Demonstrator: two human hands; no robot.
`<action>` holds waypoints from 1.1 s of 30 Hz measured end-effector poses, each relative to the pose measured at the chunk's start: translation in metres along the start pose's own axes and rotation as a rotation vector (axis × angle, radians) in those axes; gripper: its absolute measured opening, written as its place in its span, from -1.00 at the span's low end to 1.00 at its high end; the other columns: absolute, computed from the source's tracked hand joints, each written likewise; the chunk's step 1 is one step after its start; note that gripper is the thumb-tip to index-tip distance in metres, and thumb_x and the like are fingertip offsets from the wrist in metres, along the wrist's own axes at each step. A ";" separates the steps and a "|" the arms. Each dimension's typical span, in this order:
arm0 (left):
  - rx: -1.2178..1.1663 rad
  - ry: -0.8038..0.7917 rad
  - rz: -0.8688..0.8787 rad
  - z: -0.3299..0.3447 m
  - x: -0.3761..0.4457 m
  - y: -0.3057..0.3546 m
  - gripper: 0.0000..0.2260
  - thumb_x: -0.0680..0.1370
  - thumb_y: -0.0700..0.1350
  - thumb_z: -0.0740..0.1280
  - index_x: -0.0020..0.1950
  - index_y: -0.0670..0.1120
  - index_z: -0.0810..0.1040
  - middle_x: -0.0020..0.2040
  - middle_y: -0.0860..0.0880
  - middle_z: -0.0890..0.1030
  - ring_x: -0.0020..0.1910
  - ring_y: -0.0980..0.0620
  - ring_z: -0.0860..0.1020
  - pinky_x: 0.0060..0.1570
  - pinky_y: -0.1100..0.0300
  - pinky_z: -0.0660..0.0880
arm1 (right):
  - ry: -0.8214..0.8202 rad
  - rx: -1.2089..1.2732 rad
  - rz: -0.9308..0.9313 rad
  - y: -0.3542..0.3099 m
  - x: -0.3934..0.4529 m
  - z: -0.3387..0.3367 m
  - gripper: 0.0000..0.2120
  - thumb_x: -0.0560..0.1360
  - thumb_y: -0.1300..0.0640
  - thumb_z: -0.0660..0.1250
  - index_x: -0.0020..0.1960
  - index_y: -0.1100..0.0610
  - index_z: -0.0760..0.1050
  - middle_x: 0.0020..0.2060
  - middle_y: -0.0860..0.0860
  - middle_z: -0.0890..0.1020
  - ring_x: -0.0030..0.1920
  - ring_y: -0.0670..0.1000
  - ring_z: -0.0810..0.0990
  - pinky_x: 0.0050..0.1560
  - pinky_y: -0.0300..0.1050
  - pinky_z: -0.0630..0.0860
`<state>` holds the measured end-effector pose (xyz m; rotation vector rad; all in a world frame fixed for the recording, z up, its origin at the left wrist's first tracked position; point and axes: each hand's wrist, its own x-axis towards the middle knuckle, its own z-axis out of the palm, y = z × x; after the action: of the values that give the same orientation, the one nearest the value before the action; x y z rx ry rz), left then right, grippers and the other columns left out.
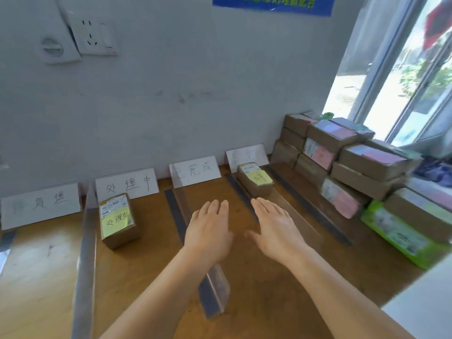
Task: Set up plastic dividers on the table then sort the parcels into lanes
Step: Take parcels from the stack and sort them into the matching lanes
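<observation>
Clear plastic dividers stand on the wooden table (269, 289) and split it into lanes: one at the left (84, 253), one in the middle (212, 289), one further right (297, 216). My left hand (208, 231) and my right hand (276, 228) hover side by side over the third lane, fingers straight, palms down, holding nothing. A brown parcel with a yellow note (117, 221) lies in the second lane. Another parcel with a yellow note (254, 178) lies at the back of the fourth lane.
White handwritten lane cards (195, 171) lean against the wall behind each lane. A stack of brown parcels with pink labels (342, 157) fills the right corner by the window, with a green-edged package (401, 236) in front. A white surface (428, 302) juts in at lower right.
</observation>
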<state>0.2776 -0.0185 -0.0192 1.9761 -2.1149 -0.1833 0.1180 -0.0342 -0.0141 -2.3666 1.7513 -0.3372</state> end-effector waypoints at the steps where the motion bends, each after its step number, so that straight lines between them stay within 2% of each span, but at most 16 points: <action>1: -0.006 -0.001 0.013 0.002 -0.002 0.017 -0.33 0.58 0.05 0.26 0.57 -0.02 -0.04 0.57 -0.04 0.07 0.54 -0.05 0.02 0.47 0.01 0.01 | 0.012 -0.001 0.017 0.015 -0.009 -0.006 -0.25 0.51 -0.15 0.29 0.55 0.01 -0.01 0.54 -0.05 0.10 0.53 0.00 0.04 0.48 -0.03 0.00; 6: -0.044 0.014 0.057 0.019 -0.013 0.108 -0.37 0.58 0.13 0.22 0.56 -0.01 0.03 0.56 -0.01 0.11 0.53 -0.02 0.06 0.46 0.04 0.03 | 0.070 0.015 0.112 0.092 -0.060 -0.036 -0.29 0.51 -0.12 0.31 0.54 -0.02 0.07 0.52 -0.06 0.16 0.51 0.01 0.10 0.46 -0.01 0.08; 11: -0.047 0.010 0.105 0.040 -0.019 0.196 -0.37 0.59 0.18 0.18 0.56 -0.02 0.05 0.55 -0.01 0.14 0.53 0.00 0.08 0.46 0.05 0.07 | 0.045 0.007 0.119 0.171 -0.102 -0.065 -0.31 0.53 -0.12 0.29 0.54 0.03 0.07 0.52 -0.04 0.17 0.51 0.02 0.10 0.49 0.01 0.11; 17: -0.072 0.006 0.160 0.065 -0.017 0.282 -0.37 0.57 0.21 0.17 0.56 0.00 0.06 0.54 0.02 0.17 0.52 0.02 0.12 0.45 0.07 0.10 | 0.107 0.032 0.165 0.249 -0.135 -0.093 -0.33 0.53 -0.10 0.29 0.53 0.05 0.10 0.50 -0.02 0.21 0.50 0.04 0.13 0.45 -0.01 0.14; 27: -0.085 -0.022 0.284 0.089 0.033 0.373 -0.36 0.58 0.20 0.16 0.56 -0.05 0.07 0.54 0.00 0.19 0.50 0.02 0.14 0.46 0.08 0.13 | 0.217 0.043 0.299 0.350 -0.138 -0.126 -0.35 0.51 -0.13 0.29 0.50 0.06 0.16 0.45 0.00 0.31 0.45 0.03 0.24 0.41 -0.02 0.23; 33: -0.146 -0.039 0.289 0.107 0.079 0.409 -0.35 0.59 0.18 0.16 0.56 -0.10 0.05 0.53 -0.02 0.19 0.50 0.00 0.14 0.46 0.06 0.10 | 0.224 0.072 0.345 0.399 -0.111 -0.139 -0.38 0.51 -0.10 0.28 0.48 0.08 0.19 0.45 0.01 0.30 0.44 0.04 0.23 0.40 -0.02 0.23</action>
<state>-0.1491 -0.0735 -0.0112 1.5790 -2.3085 -0.3147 -0.3186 -0.0456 0.0011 -1.9917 2.1609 -0.6171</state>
